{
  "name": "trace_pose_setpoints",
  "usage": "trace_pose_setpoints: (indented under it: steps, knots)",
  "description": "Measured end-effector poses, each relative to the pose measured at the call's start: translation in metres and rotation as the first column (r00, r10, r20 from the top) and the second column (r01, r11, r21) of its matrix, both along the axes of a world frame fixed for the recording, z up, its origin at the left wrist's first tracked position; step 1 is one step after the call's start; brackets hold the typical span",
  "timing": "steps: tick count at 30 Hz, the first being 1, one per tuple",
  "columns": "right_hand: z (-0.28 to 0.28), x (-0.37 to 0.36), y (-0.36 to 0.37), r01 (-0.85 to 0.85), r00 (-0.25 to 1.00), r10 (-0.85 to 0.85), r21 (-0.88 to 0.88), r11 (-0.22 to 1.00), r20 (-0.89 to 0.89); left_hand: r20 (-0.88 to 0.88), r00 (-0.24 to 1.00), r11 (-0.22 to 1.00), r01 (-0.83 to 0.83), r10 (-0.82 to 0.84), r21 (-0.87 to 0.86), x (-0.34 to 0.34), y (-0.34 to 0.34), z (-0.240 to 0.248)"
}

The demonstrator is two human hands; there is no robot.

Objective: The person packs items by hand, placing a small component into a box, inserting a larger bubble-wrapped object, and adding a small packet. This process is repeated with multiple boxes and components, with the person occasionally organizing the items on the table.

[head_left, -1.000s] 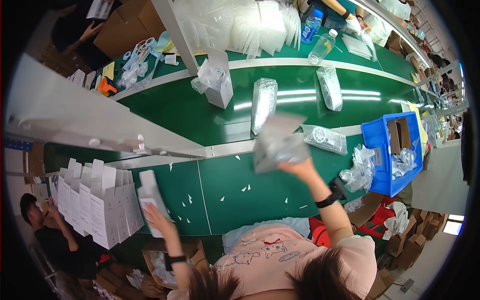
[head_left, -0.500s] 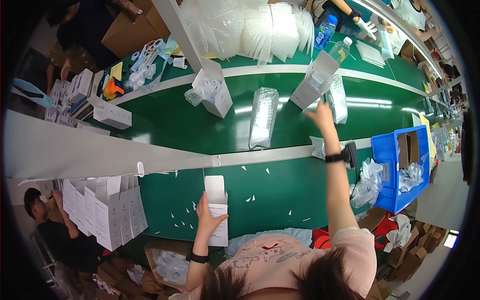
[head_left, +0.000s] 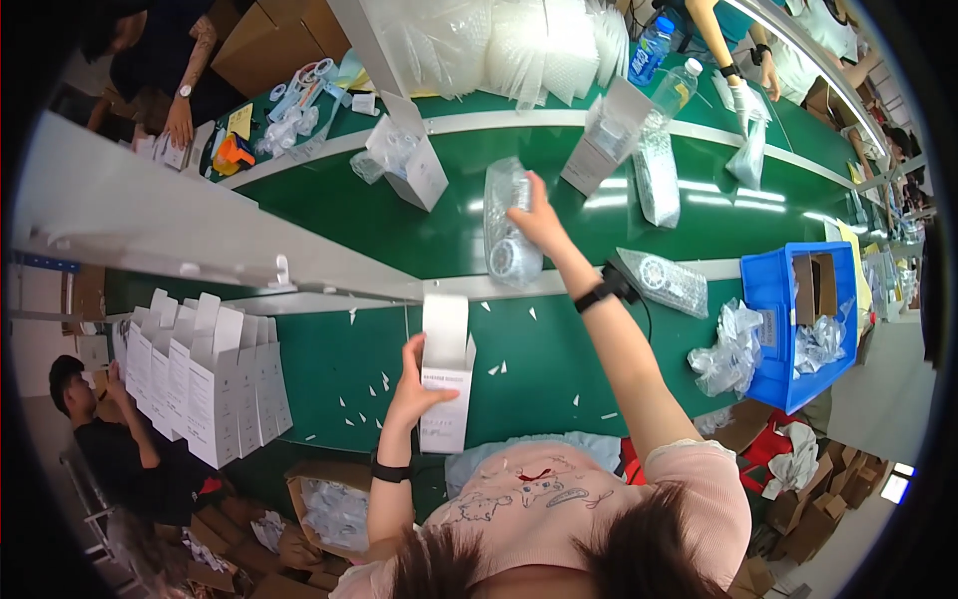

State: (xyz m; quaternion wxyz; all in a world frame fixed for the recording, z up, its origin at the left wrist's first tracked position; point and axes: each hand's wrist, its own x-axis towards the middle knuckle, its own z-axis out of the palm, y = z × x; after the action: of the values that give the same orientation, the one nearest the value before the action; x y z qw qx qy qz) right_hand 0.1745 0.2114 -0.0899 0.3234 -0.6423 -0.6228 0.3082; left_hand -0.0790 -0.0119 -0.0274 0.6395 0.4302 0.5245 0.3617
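The right hand (head_left: 539,222) has moved left, gripping a clear bubble-wrapped oblong pack (head_left: 503,225) beneath it; the left hand (head_left: 412,394) grasps a white open-flapped cardboard box (head_left: 445,431) bearing small dark print (head_left: 445,378).

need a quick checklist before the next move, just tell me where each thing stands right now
1. White box steadied: ok, the left hand holds the white box, thumb across its front.
2. Box flap out of the way: ok, the flap stands open at the far end.
3. Box interior empty: cannot tell, the inside is hidden from this angle.
4. Bubble-wrapped package in hand: ok, the right hand has thumb and fingers on the bubble-wrapped package.
5. Near worktop free of litter: not ok, small white scraps lie scattered on it.
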Motion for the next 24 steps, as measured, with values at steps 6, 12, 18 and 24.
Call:
trace_pose_setpoints:
  steps: [6, 12, 18, 24]
  knots:
    - [0.137, 0.032, -0.124, -0.006, -0.137, -0.231, -0.232, 0.973, -0.963, -0.487, 0.873, 0.902, 0.192, 0.023, 0.387, 0.057, 0.033, 0.057]
    - [0.126, -0.007, -0.145, 0.675, 0.283, -0.327, -0.055, 0.735, -0.902, -0.566, 0.813, 0.807, 0.243, 0.133, 0.539, 0.102, 0.026, 0.045]
    - [0.119, -0.007, -0.17, 0.335, 0.942, -0.257, 0.636, 0.696, -0.214, -0.353, 0.904, 0.654, 0.119, 0.239, 0.747, 0.117, 0.033, 0.014]
    - [0.106, 0.07, -0.211, -0.029, 0.982, -0.067, 0.487, 0.873, 0.178, -0.195, 0.955, 0.561, 0.037, 0.225, 0.827, 0.105, 0.047, -0.01]
